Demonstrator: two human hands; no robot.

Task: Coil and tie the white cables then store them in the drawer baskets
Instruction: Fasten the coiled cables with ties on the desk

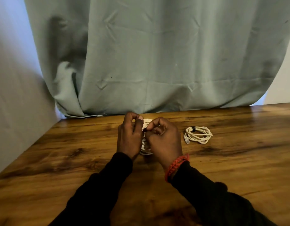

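Observation:
A coiled white cable [145, 145] is held upright between both hands over the middle of the wooden table [75, 152]. My left hand [128, 136] grips the coil's left side. My right hand [164, 139], with a red braided band at the wrist, pinches something small and dark at the top of the coil; most of the coil is hidden behind the fingers. A second white cable [198, 134] lies coiled flat on the table to the right, bound by a dark tie at its upper left. No drawer or basket is in view.
A grey-green curtain [157, 54] hangs behind the table's far edge. A pale wall [13, 95] runs along the table's left side. Bare wood surrounds the hands and the tied coil.

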